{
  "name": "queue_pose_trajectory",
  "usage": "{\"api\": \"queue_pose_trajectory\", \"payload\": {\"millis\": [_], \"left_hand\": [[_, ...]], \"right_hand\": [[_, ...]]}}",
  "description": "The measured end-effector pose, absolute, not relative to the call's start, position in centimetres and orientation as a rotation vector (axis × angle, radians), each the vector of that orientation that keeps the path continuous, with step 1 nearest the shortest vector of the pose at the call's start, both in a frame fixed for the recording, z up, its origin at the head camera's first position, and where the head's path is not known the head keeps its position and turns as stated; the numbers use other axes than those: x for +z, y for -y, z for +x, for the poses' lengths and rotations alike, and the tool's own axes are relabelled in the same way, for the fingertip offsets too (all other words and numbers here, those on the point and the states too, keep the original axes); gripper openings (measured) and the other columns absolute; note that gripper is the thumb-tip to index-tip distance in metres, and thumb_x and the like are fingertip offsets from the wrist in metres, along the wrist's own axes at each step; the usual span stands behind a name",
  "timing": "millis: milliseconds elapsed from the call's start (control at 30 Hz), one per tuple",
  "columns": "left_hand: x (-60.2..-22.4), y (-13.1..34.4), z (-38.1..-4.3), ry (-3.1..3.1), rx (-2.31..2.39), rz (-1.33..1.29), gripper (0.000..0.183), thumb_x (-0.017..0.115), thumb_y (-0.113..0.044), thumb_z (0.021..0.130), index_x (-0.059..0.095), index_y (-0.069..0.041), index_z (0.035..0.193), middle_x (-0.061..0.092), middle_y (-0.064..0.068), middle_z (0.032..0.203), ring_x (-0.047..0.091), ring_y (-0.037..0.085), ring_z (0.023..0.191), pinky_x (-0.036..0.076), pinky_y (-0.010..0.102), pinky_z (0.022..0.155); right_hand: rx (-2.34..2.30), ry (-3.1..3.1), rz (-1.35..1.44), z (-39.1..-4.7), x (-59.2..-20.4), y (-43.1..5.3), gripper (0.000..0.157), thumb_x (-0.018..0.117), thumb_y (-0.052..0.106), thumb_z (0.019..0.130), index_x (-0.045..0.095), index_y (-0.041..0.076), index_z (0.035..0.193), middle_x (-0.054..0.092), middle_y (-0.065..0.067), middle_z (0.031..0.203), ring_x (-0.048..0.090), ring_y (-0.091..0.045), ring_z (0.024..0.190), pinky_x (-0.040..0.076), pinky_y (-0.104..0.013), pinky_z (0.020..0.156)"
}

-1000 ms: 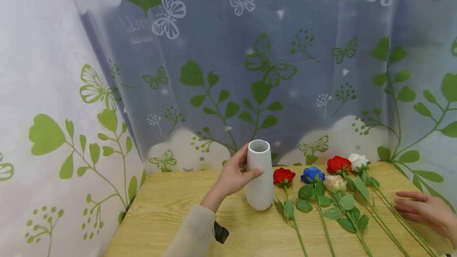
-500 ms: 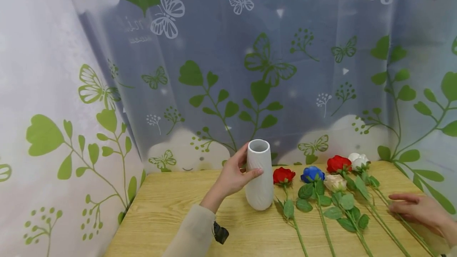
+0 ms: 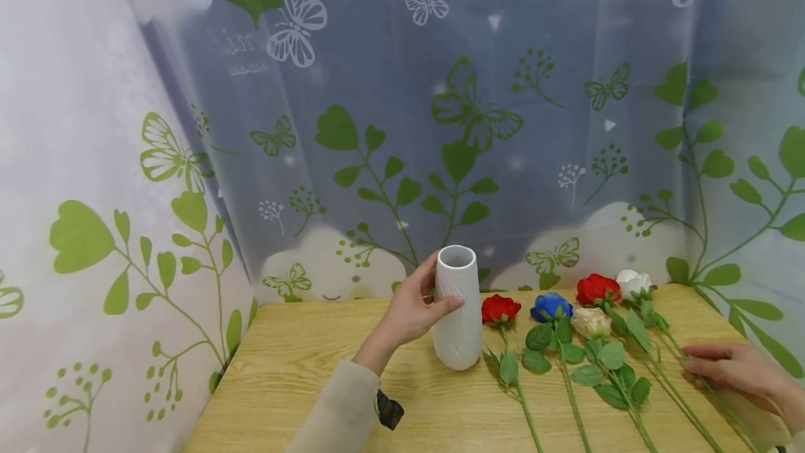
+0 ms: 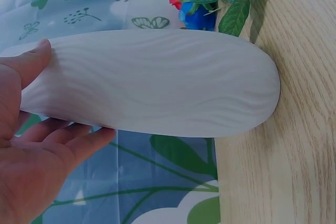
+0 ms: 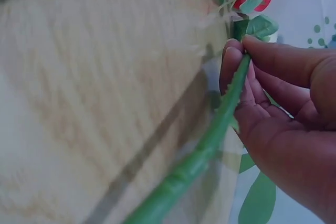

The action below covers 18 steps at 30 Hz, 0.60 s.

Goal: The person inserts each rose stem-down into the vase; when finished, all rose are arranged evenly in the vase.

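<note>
My left hand (image 3: pixel 407 312) grips the upper part of a tall white vase (image 3: pixel 458 331), thumb across its front and fingers behind. The vase stands upright on the wooden table, and its wavy ribbed side (image 4: pixel 168 82) fills the left wrist view. At the far right, my right hand (image 3: pixel 732 372) pinches the stem of a white artificial rose (image 3: pixel 634 284) between thumb and fingers. In the right wrist view that green stem (image 5: pixel 197 156) runs through the fingertips, and its shadow falls on the tabletop.
Between the hands lie a red rose (image 3: pixel 500 309), a blue rose (image 3: pixel 551 307), a cream rose (image 3: pixel 591 324) and a second red rose (image 3: pixel 597 289), stems toward the front. A patterned curtain (image 3: pixel 377 124) hangs behind the wooden table (image 3: pixel 302 369).
My right hand has moved left to the white rose's stem, and its thumb and fingers have come together on it. The left hand and vase have stayed in place.
</note>
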State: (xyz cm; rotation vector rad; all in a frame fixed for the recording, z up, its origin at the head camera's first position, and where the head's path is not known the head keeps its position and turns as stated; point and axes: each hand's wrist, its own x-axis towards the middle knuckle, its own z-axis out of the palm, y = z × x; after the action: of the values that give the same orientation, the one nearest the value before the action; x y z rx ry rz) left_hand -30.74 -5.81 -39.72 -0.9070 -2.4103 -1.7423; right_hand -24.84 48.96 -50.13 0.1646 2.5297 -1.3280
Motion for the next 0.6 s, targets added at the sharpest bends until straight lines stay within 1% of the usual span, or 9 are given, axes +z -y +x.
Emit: {"api": "queue_pose_trajectory", "payload": {"millis": [100,200,233,300,367,467,533,600], "left_hand": [[-39.7,5.8,-30.7,2.416,-1.739,-0.909,0.087,0.079,-0.015,0.096,0.029,-0.016,0.168,0.056,0.013,0.156,0.062,0.034,0.135,0.056,0.056,0.106],[-39.7,5.8,-30.6,2.415,-1.737,-0.917,0.088,0.079,-0.014,0.097,0.029,-0.016,0.168,0.056,0.013,0.156,0.062,0.035,0.136,0.055,0.056,0.106],[-39.7,5.8,-30.6,2.415,-1.737,-0.918,0.087,0.079,-0.014,0.097,0.029,-0.016,0.168,0.056,0.013,0.156,0.062,0.034,0.136,0.055,0.056,0.106],[-39.7,5.8,-30.6,2.414,-1.732,-0.919,0.087,0.079,-0.014,0.097,0.029,-0.018,0.168,0.056,0.012,0.156,0.062,0.034,0.136,0.055,0.056,0.106],[-39.7,5.8,-30.7,2.414,-1.727,-0.919,0.087,0.079,-0.014,0.097,0.030,-0.019,0.168,0.056,0.012,0.156,0.062,0.034,0.136,0.056,0.056,0.106],[-39.7,5.8,-30.7,2.416,-1.718,-0.917,0.086,0.079,-0.014,0.097,0.030,-0.019,0.168,0.056,0.012,0.156,0.062,0.033,0.136,0.056,0.055,0.106],[-39.8,5.8,-30.7,2.416,-1.715,-0.918,0.086,0.079,-0.014,0.097,0.030,-0.018,0.168,0.056,0.012,0.156,0.062,0.033,0.136,0.056,0.055,0.106],[-39.8,5.8,-30.7,2.417,-1.715,-0.915,0.086,0.079,-0.014,0.097,0.030,-0.018,0.168,0.056,0.012,0.156,0.062,0.033,0.136,0.056,0.055,0.106]], "right_hand": [[-1.376,-2.501,0.096,-24.9,-49.6,-49.0,0.061,0.060,0.018,0.109,0.037,-0.024,0.148,0.078,-0.012,0.114,0.073,-0.003,0.092,0.062,-0.028,0.083],[-1.408,-2.476,0.040,-25.1,-48.9,-49.0,0.065,0.055,0.017,0.111,0.027,-0.026,0.151,0.075,-0.004,0.117,0.071,-0.001,0.096,0.061,-0.025,0.086],[-1.412,-2.475,0.031,-25.2,-48.6,-48.9,0.067,0.054,0.018,0.112,0.024,-0.026,0.152,0.074,-0.005,0.120,0.070,0.001,0.097,0.060,-0.024,0.087],[-1.430,-2.483,0.028,-25.4,-48.1,-48.6,0.070,0.053,0.019,0.113,0.019,-0.026,0.153,0.070,-0.010,0.126,0.068,0.003,0.098,0.060,-0.022,0.088],[-1.484,-2.484,0.063,-25.6,-47.5,-48.2,0.072,0.054,0.020,0.112,0.016,-0.026,0.154,0.067,-0.008,0.129,0.067,0.005,0.098,0.059,-0.021,0.088],[-1.579,-2.464,0.101,-26.0,-46.8,-47.5,0.075,0.053,0.019,0.113,0.010,-0.026,0.155,0.066,0.004,0.120,0.066,0.008,0.096,0.059,-0.020,0.087],[-1.662,-2.426,0.128,-26.1,-46.3,-46.9,0.080,0.054,0.021,0.113,0.005,-0.025,0.156,0.061,0.017,0.112,0.066,0.009,0.095,0.059,-0.019,0.087],[-1.740,-2.389,0.120,-26.2,-45.9,-46.3,0.083,0.054,0.023,0.113,0.002,-0.024,0.157,0.058,0.024,0.106,0.065,0.010,0.094,0.058,-0.017,0.086]]}}
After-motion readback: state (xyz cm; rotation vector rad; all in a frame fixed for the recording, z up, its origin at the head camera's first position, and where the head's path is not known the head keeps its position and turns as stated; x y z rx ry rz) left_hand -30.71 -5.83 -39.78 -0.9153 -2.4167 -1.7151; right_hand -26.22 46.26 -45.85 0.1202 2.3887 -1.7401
